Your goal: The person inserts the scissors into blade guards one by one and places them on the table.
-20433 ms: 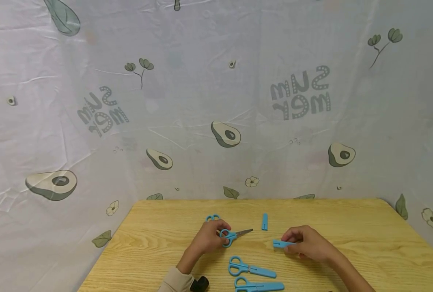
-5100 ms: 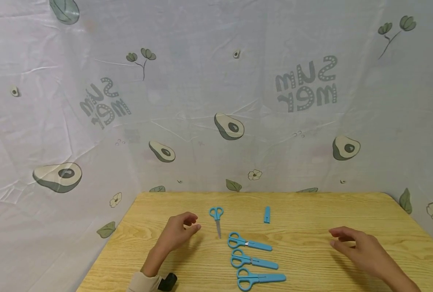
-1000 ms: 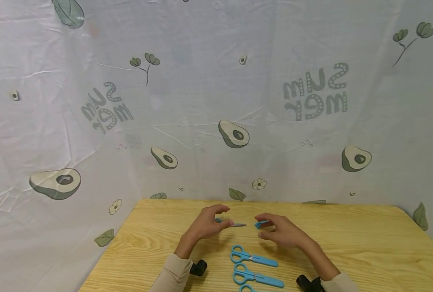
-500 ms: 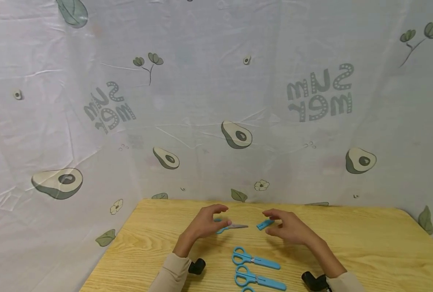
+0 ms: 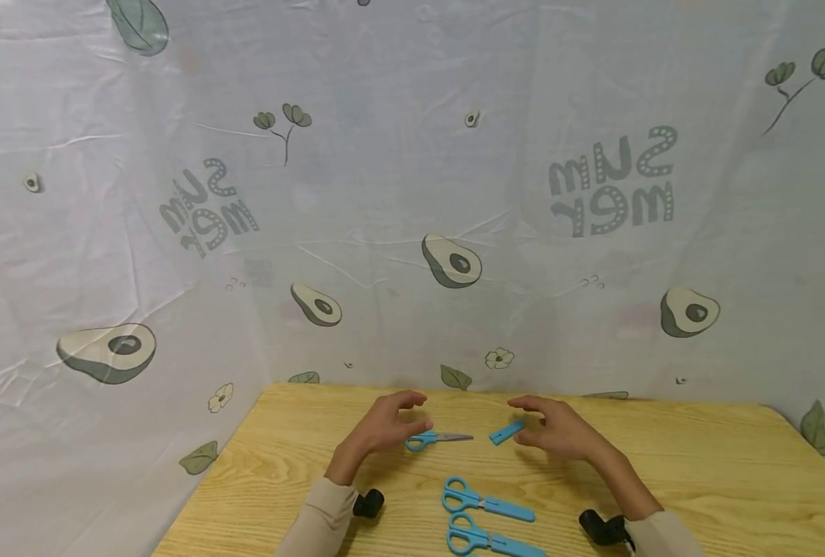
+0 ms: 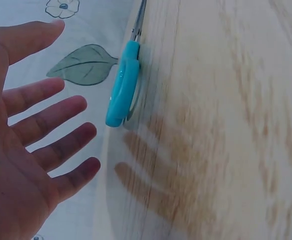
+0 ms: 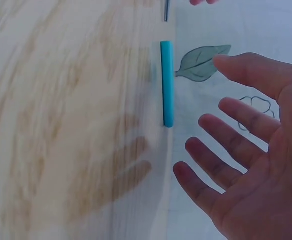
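Bare scissors (image 5: pixel 422 441) with light-blue handles lie on the wooden table, blades pointing right. Over their handles is my left hand (image 5: pixel 383 425), its fingers spread and holding nothing; the left wrist view shows the palm beside the blue handle (image 6: pixel 123 90). A blue blade cover (image 5: pixel 504 433) lies slantwise a short gap beyond the blade tips. My right hand (image 5: pixel 560 430) hovers at its right end, fingers loose and apart from the cover (image 7: pixel 167 85) in the right wrist view.
Nearer me, two pairs of blue scissors in covers, an upper pair (image 5: pixel 489 501) and a lower pair (image 5: pixel 485 534), lie roughly parallel. A sliver of another shows at the bottom edge. A printed curtain (image 5: pixel 384 193) hangs behind the table (image 5: pixel 697 464).
Since about five seconds ago, the bare scissors have turned to point right and the cover has turned slantwise. Over the last second, both hands let go and drew slightly apart.
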### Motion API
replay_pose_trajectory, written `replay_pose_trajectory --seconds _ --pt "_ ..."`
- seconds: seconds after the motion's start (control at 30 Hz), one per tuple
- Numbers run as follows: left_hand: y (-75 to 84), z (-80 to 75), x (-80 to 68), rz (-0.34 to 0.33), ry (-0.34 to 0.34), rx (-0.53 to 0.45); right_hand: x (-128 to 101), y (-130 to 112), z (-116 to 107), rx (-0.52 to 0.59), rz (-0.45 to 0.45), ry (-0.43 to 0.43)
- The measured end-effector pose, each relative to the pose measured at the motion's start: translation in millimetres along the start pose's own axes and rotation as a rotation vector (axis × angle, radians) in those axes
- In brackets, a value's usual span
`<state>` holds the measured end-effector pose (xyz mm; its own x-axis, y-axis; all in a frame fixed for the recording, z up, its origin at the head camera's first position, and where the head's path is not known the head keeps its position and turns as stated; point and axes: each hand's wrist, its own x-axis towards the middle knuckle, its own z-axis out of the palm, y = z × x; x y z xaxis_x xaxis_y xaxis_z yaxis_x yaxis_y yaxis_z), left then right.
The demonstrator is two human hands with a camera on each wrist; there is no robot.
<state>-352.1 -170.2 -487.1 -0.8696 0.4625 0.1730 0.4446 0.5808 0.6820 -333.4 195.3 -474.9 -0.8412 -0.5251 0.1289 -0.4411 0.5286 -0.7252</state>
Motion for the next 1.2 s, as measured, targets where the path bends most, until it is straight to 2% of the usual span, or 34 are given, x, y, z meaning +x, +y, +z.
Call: replay_pose_trajectory --seconds 0.17,0.3,0.53,0.77,1.0,1.2 --pt "-0.1 0.5 0.7 0.012 -0.013 0.012 -0.7 1.7 0.5 -0.031 -0.055 -0.027" --pt "0.9 2.7 2.9 0.019 -0.022 0.020 0.5 4.9 4.3 -0.098 -0.101 -0.043" --pt "1.0 9.3 4.8 0.005 -0.060 0.037 4.0 8.4 9.6 -0.151 -0.084 -0.068" --pt "0.7 7.9 4.6 -0.015 -0.090 0.024 9.9 7.0 12.2 -0.191 -0.125 -0.098" --pt "-0.9 6.2 4.9 -0.007 -0.099 0.047 11.1 7.2 13.5 -0.209 -0.092 -0.141" --pt "-1.1 9.5 3.6 0.000 -0.113 0.109 8.9 6.7 14.5 -0.194 -0.058 -0.139"
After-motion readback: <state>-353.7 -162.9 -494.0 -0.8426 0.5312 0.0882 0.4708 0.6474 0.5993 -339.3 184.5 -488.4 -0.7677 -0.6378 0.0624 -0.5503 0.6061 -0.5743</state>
